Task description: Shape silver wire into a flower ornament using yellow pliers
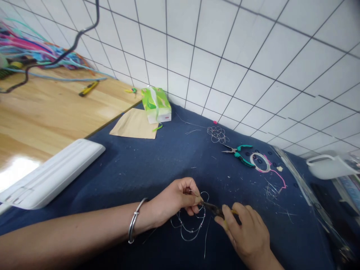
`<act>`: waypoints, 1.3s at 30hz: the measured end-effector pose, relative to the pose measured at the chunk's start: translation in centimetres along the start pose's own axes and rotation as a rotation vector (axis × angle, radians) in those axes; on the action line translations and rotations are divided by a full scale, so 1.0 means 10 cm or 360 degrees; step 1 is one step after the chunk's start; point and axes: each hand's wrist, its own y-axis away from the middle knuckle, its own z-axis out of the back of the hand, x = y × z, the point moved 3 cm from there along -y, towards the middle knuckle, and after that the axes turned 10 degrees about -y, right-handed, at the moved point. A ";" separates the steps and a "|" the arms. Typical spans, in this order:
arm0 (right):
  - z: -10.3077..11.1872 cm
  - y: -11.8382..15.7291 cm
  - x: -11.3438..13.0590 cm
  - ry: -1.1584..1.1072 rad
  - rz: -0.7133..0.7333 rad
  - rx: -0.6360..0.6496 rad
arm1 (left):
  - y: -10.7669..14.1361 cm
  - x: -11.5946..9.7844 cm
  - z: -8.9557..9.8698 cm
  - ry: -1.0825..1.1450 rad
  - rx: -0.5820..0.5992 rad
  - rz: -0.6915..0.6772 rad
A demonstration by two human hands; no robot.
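Note:
My left hand (pixel 180 197), with a silver bangle on its wrist, pinches a looped wire piece (pixel 191 231) between thumb and fingers. The wire forms several thin silvery loops with small beads on them, hanging below the fingers. My right hand (pixel 247 228) is closed around the handles of dark-jawed pliers (pixel 215 210) with yellowish grips. The tips of the pliers meet the wire right at my left fingertips; whether the jaws bite it is hidden. A loose strand of wire (pixel 206 240) hangs between the two hands.
Teal-handled pliers (pixel 239 152), a wire flower (pixel 218 134) and a white ring-shaped spool (pixel 260 162) lie on the dark blue cloth (pixel 157 161). Further back are a brown paper sheet (pixel 133 123) and a green tissue pack (pixel 157 105). A white lamp-like bar (pixel 53 172) extends at left.

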 end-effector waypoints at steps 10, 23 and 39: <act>-0.04 0.02 -0.01 -0.0316 -0.0266 0.0065 | -0.01 -0.05 0.02 -0.0084 0.0096 -0.0175; -0.04 0.02 0.02 -0.0859 -0.0535 0.0201 | -0.02 -0.05 0.04 -0.0291 0.0082 -0.0232; -0.07 0.02 0.01 -0.0751 -0.0542 0.0319 | -0.03 -0.05 0.03 -0.0288 0.0012 -0.0238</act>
